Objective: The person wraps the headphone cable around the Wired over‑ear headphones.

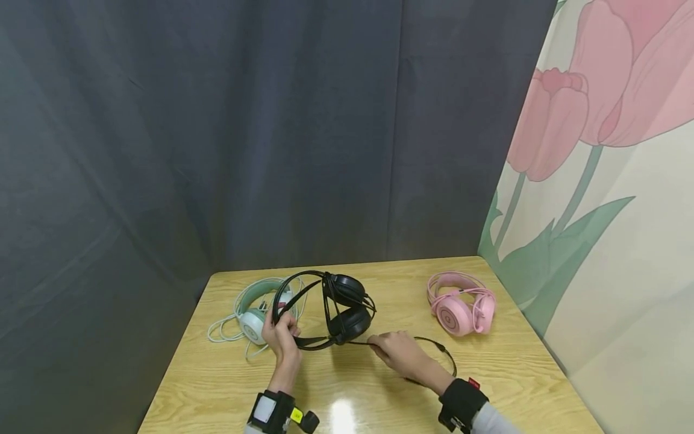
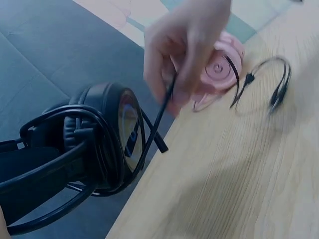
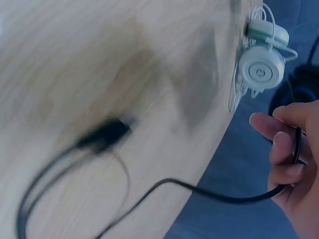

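Note:
My left hand [image 1: 283,340] grips the headband of a black headset [image 1: 349,307], holding it tilted above the table with both ear cups toward the right. Its cable is wound round the ear cups, as the left wrist view shows. My right hand [image 1: 401,352] pinches the black cable [image 3: 224,198] a short way right of the cups. From that hand the loose end trails down and back, with a blurred dark plug [image 3: 107,134] over the wood in the right wrist view. A short microphone boom [image 2: 155,137] sticks out beside the near cup.
A mint-green and white headset [image 1: 252,325] with a loosely looped pale cable lies at the table's left, partly behind the black one. The pink headset [image 1: 458,310] sits at the right rear. A dark curtain [image 1: 325,150] hangs behind the wooden table [image 1: 217,386]; a tulip-painted wall [image 1: 612,241] stands right.

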### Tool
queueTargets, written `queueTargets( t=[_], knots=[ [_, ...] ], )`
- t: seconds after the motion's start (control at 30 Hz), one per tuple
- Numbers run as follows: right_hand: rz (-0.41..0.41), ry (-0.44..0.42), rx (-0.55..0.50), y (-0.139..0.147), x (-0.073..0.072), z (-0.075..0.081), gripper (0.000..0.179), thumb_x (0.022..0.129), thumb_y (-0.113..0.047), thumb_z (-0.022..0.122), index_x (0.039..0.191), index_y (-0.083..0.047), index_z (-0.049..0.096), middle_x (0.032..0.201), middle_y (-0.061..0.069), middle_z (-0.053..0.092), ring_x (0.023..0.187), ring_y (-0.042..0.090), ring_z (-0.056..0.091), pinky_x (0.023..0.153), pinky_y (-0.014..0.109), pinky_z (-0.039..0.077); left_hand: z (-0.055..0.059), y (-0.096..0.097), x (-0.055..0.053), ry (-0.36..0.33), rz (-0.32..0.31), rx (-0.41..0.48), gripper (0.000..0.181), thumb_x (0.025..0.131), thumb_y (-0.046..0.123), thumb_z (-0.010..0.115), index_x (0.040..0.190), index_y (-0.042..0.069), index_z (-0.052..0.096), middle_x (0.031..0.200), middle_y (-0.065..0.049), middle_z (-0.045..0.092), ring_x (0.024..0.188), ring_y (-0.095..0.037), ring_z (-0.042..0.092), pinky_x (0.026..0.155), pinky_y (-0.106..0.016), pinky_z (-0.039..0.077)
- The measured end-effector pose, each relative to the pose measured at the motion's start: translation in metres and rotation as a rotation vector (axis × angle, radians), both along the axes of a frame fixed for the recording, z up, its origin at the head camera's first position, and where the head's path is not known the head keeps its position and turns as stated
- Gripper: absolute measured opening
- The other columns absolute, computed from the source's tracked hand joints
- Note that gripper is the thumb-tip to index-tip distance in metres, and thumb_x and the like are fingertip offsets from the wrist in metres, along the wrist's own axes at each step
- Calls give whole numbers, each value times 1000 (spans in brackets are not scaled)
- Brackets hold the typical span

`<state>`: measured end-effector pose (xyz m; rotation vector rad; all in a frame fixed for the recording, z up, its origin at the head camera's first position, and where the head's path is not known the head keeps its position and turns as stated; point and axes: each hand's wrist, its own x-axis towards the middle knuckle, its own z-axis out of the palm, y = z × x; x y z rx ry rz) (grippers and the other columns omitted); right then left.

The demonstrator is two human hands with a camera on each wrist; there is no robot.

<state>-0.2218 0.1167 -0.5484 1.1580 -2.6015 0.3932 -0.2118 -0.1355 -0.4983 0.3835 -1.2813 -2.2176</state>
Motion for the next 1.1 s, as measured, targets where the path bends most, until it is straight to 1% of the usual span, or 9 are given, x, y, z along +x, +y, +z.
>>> queueTargets(
  t=[0.17, 0.33, 0.43, 0.57, 0.67, 0.73, 0.83, 0.97, 1.1],
  knots=[
    [8, 118, -41, 10, -6, 9, 11, 82, -21, 58, 91, -20, 63, 69, -12, 54, 52, -2, 42, 41, 15, 31, -12, -2, -6, 63, 42, -49, 28, 64, -9, 44, 91, -7, 51, 53, -4, 38, 38, -11, 29, 34, -21, 25],
    [81, 284, -124, 8, -10, 17, 13, 84, -16, 53, 89, -17, 64, 75, -10, 54, 63, 4, 46, 49, 18, 39, -73, -17, -37, 160, -10, -13, 31, 64, -8, 47, 93, -2, 55, 57, -4, 40, 36, -11, 29, 30, -22, 22],
    [144, 375, -146, 5, -10, 20, 28, 92, -13, 36, 92, -14, 64, 82, -5, 56, 68, 9, 47, 57, 21, 42, -100, -25, -51, 126, -37, -28, 30, 67, -6, 49, 96, 0, 55, 60, -4, 43, 36, -10, 32, 29, -23, 25],
    [181, 480, -166, 0, -9, 25, 40, 94, -10, 24, 95, -12, 64, 86, -3, 57, 67, 10, 46, 53, 19, 40, -97, -23, -50, 128, -51, -7, 27, 70, -3, 51, 96, 1, 55, 63, -4, 45, 38, -9, 34, 29, -23, 26],
    [158, 531, -211, -2, -10, 29, 27, 92, -15, 36, 93, -13, 63, 80, -4, 55, 60, 8, 47, 46, 17, 38, -87, -19, -43, 173, -68, 20, 31, 70, -2, 54, 101, 1, 55, 63, -3, 42, 38, -9, 32, 31, -22, 23],
    [135, 550, -249, -4, -11, 32, 14, 86, -18, 50, 89, -13, 62, 73, -5, 53, 54, 6, 45, 42, 16, 35, -91, -19, -45, 183, -80, 8, 33, 73, 0, 55, 106, 1, 53, 62, -2, 40, 38, -9, 32, 31, -22, 24],
    [127, 560, -292, -7, -13, 35, 16, 74, -23, 65, 84, -12, 60, 67, -6, 49, 49, 5, 41, 40, 16, 32, -113, -22, -58, 143, -75, -45, 32, 77, 6, 57, 108, 3, 52, 60, 1, 39, 38, -8, 34, 31, -21, 28],
    [154, 575, -285, -13, -14, 38, 21, 68, -26, 70, 81, -14, 60, 65, -7, 48, 49, 4, 41, 40, 15, 31, -147, -25, -77, 114, -72, -138, 35, 78, 14, 60, 112, 7, 53, 64, 2, 44, 37, -6, 34, 30, -21, 31],
    [115, 560, -267, -15, -17, 40, 28, 64, -35, 71, 75, -14, 56, 61, -8, 43, 47, 2, 36, 39, 13, 26, -142, -21, -73, 175, -157, -179, 39, 80, 9, 57, 118, 6, 50, 70, -5, 50, 36, -7, 33, 30, -22, 29]
  ],
)
